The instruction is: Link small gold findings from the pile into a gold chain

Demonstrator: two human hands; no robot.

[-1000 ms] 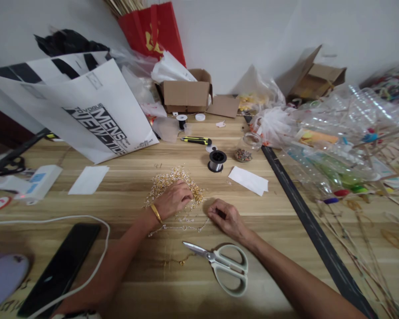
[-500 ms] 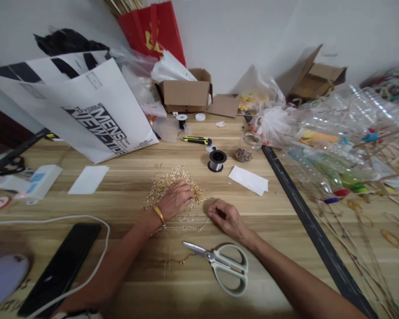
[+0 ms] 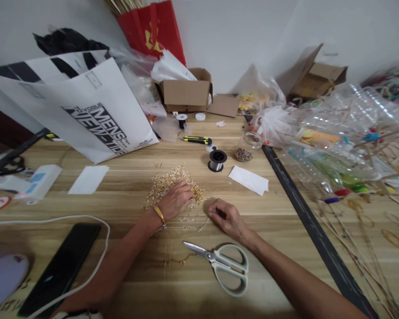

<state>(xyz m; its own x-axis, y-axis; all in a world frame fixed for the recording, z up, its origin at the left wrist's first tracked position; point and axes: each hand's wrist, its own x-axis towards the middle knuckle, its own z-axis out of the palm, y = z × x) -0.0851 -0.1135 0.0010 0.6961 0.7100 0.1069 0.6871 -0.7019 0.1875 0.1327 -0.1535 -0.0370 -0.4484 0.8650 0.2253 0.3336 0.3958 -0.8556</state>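
My left hand [image 3: 177, 197], with a gold bangle at the wrist, rests on a loose pile of gold and clear beads [image 3: 163, 182]. Its fingers curl down together at the pile's right edge, and what they pinch is hidden. Just to the right, my right hand [image 3: 228, 215] is closed, thumb against forefinger, on the end of a thin silver chain [image 3: 185, 228]. That chain runs left along the tabletop toward my left wrist. Nearer to me lie scissors [image 3: 231, 267] with pale handles, blades apart, and a short gold chain [image 3: 181, 262] beside their tip.
Beyond the hands stand a wire spool [image 3: 217, 161], a jar of small beads [image 3: 248, 148] and a yellow cutter [image 3: 196, 140]. White papers [image 3: 249, 179] lie nearby. A phone [image 3: 61, 268] and white cable are at left, a large paper bag [image 3: 83, 106] behind; plastic bottles [image 3: 332, 164] crowd the right.
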